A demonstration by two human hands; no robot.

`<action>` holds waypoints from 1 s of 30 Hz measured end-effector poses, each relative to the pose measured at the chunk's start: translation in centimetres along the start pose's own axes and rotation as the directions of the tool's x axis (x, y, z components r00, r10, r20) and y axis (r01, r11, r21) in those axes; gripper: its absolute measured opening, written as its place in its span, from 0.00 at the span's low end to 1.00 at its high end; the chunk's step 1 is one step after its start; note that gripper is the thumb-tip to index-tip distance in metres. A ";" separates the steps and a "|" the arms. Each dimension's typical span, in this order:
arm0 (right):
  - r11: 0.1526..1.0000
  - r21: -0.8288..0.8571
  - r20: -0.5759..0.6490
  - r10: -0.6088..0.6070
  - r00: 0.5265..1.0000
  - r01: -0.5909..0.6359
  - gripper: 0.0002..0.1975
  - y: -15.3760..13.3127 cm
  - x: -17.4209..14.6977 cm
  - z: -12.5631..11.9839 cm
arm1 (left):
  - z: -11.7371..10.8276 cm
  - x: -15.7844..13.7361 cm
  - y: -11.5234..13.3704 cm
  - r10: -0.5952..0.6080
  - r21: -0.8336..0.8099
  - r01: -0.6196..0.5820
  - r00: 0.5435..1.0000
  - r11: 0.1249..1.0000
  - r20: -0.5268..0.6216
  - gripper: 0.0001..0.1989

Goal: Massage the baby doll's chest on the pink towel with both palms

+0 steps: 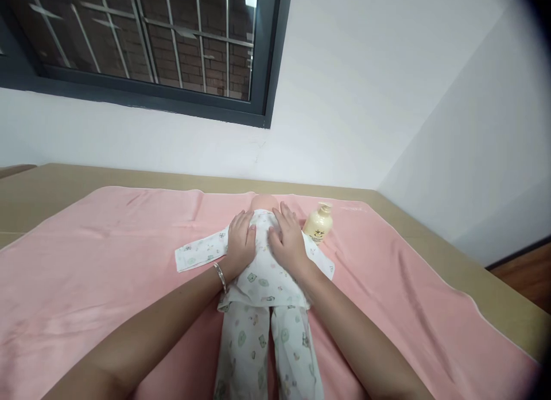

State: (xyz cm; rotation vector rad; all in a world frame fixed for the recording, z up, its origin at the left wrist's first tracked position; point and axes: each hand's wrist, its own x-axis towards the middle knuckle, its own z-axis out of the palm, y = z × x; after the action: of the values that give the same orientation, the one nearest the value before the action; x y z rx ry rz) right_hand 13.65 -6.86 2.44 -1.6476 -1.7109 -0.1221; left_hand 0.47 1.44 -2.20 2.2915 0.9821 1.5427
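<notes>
A baby doll (264,202) lies on a pink blanket, its head at the far end; whether it faces up or down I cannot tell. It wears a white printed top (267,282) and matching trousers (247,342). My left hand (241,239) lies open on the doll's left-of-view shoulder, a silver bangle at the wrist. On the opposite shoulder rests my right hand (289,239), also open, thumb spread from the fingers. Both sleeves stretch outward. Beside the right sleeve stands a pale yellow pump bottle (318,222) with a small dark drawing on it.
The pink blanket (142,233) covers most of a tan surface (69,179), with folds on both sides. Behind it rises a white wall (344,90) with a dark-framed, barred window (172,87). A brown wooden piece (527,274) shows at the right edge.
</notes>
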 end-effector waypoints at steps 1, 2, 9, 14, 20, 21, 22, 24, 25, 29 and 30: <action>1.000 -0.016 0.041 -0.010 0.999 0.011 0.26 -0.3 -0.1 0.0 | 0.0 -0.1 0.0 0.001 -0.009 -0.001 1.000 1.000 -0.015 0.21; 0.999 -0.028 0.104 -0.015 0.994 0.018 0.25 -0.4 -0.2 0.1 | 0.0 -0.1 0.0 0.000 -0.017 0.000 1.000 1.000 -0.022 0.21; 0.999 -0.045 0.123 -0.006 0.992 0.012 0.24 -0.6 -0.2 0.1 | 0.0 -0.1 -0.1 -0.010 -0.044 0.010 1.000 0.999 -0.003 0.22; 0.999 -0.021 0.218 -0.023 0.976 0.028 0.23 -0.3 0.1 -0.2 | -0.2 0.0 0.1 -0.023 -0.050 0.024 1.000 0.998 0.011 0.21; 1.000 0.022 -0.018 -0.005 1.000 0.005 0.26 0.0 0.3 -1.3 | -0.4 -0.1 0.3 -0.031 -0.049 0.031 0.999 0.998 0.015 0.21; 1.000 0.014 -0.005 -0.012 1.000 0.012 0.27 0.1 0.2 -1.1 | -0.4 -0.1 0.3 -0.031 -0.049 0.032 0.999 0.998 0.012 0.21; 1.000 0.002 0.036 -0.026 0.999 0.026 0.27 0.1 0.1 -0.7 | -0.4 -0.1 0.3 -0.031 -0.050 0.031 0.999 0.998 0.011 0.21; 0.998 -0.030 0.158 -0.057 0.986 0.062 0.26 0.1 -0.1 0.0 | -0.4 -0.1 0.3 -0.031 -0.050 0.032 0.999 0.998 0.013 0.21; 0.996 -0.043 0.214 -0.065 0.975 0.075 0.25 0.1 -0.2 0.1 | -0.4 -0.1 0.3 -0.032 -0.050 0.033 0.999 0.998 0.016 0.21; 0.991 -0.081 0.332 -0.072 0.940 0.105 0.24 -0.8 -0.1 -1.8 | -0.4 0.0 0.2 -0.032 -0.039 0.033 0.999 0.999 0.021 0.21; 0.989 -0.081 0.348 -0.088 0.934 0.123 0.24 -1.1 -0.1 -2.9 | -0.4 0.0 0.2 -0.031 -0.032 0.031 0.999 0.999 0.025 0.21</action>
State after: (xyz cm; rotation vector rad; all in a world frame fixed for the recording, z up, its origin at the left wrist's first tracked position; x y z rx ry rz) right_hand 13.91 -8.70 4.96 -1.7276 -2.0875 0.0317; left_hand 0.16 1.24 -1.93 2.2572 0.9749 1.5039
